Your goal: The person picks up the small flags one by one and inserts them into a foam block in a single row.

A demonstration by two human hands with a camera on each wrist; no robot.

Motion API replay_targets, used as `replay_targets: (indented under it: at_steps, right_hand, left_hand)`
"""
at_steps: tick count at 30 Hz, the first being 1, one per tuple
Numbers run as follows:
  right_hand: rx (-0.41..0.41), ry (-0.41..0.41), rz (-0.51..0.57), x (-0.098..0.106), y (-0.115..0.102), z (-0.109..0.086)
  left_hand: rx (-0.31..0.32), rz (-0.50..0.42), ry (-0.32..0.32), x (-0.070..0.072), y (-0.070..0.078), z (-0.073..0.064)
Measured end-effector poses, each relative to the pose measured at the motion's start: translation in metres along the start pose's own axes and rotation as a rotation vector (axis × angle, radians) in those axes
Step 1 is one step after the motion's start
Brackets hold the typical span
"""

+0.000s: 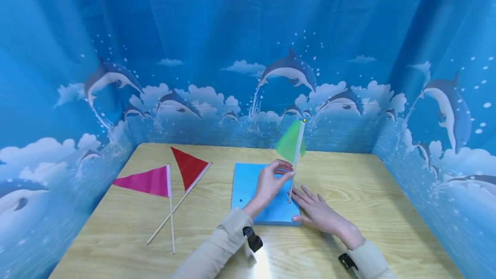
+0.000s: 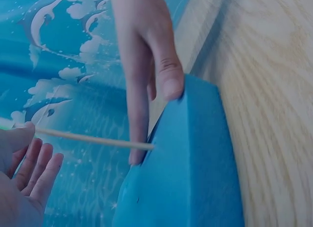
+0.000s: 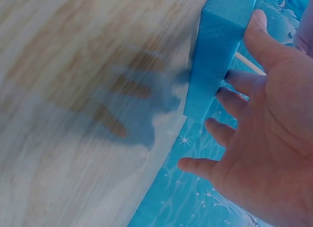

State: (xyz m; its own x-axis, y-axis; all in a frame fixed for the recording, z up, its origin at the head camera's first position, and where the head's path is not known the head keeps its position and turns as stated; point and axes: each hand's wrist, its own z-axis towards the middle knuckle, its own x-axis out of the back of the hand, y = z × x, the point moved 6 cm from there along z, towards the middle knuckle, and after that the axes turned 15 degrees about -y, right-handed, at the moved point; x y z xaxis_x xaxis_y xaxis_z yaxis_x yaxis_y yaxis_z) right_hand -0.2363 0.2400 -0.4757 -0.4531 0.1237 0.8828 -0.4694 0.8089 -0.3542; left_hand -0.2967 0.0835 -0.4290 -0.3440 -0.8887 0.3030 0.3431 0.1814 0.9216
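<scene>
A green triangular flag [image 1: 287, 144] on a thin wooden stick stands nearly upright, leaning slightly right. My left hand [image 1: 268, 185] pinches its stick below the cloth between thumb and fingers. The stick's lower end meets the top of a blue foam block [image 1: 246, 178] near the right side, as the left wrist view also shows with the stick [image 2: 98, 139]. My right hand [image 1: 318, 213] lies with fingers spread at the block's right edge. In the right wrist view, its thumb and fingertips touch the foam block [image 3: 215, 51] around that edge.
On the left of the wooden table [image 1: 112, 231], a magenta flag [image 1: 149, 181] and a red flag [image 1: 190, 167] lie with their sticks crossed. A small dark hole [image 1: 240, 200] marks the block's left part. A blue dolphin-print curtain [image 1: 232, 33] surrounds the table's back and sides.
</scene>
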Motion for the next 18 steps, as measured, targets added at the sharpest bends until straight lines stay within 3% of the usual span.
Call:
replay_targets:
  at_steps: [7,14,18]
  right_hand:
    - [-0.001,0.000,-0.004,-0.001,0.000,0.001]
    - [0.061,0.055,-0.017,-0.001,-0.002,0.000]
    - [0.057,0.053,-0.011,-0.001,-0.003,-0.001]
  left_hand:
    - [0.013,0.022,0.056,0.037,-0.008,-0.009]
    - [0.057,-0.029,0.141,0.095,-0.022,-0.026]
    - [0.071,-0.049,0.168,0.127,-0.027,-0.041]
